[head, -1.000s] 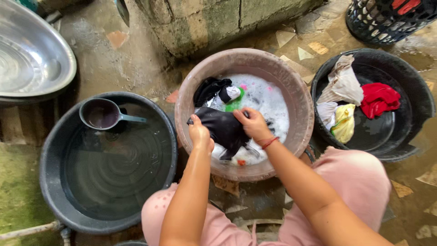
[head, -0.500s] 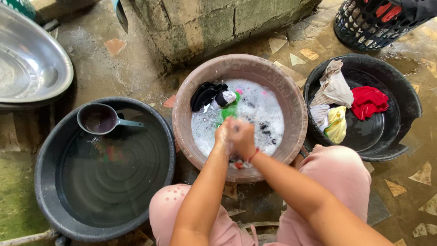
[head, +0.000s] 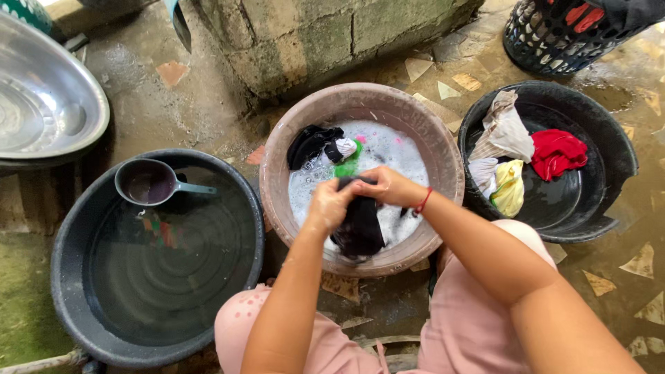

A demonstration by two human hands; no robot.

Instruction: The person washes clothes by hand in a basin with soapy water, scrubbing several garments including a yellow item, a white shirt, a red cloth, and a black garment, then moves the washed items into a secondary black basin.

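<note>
Two hands, left hand (head: 329, 206) and right hand (head: 388, 185), both squeeze a black cloth (head: 360, 228) over the brown tub (head: 450, 173) of soapy water, between two black tubs.

No packages, no labels, no signs, no screens anywhere in view

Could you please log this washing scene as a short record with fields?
left hand: left hand grips the black garment
right hand: right hand grips the same garment at its top
soapy basin: brown basin with foam and more clothes
water tub: dark tub, left, holding a dipper
wrung clothes: black tub, right, with red, yellow and beige items
also: metal basin, laundry basket
</note>
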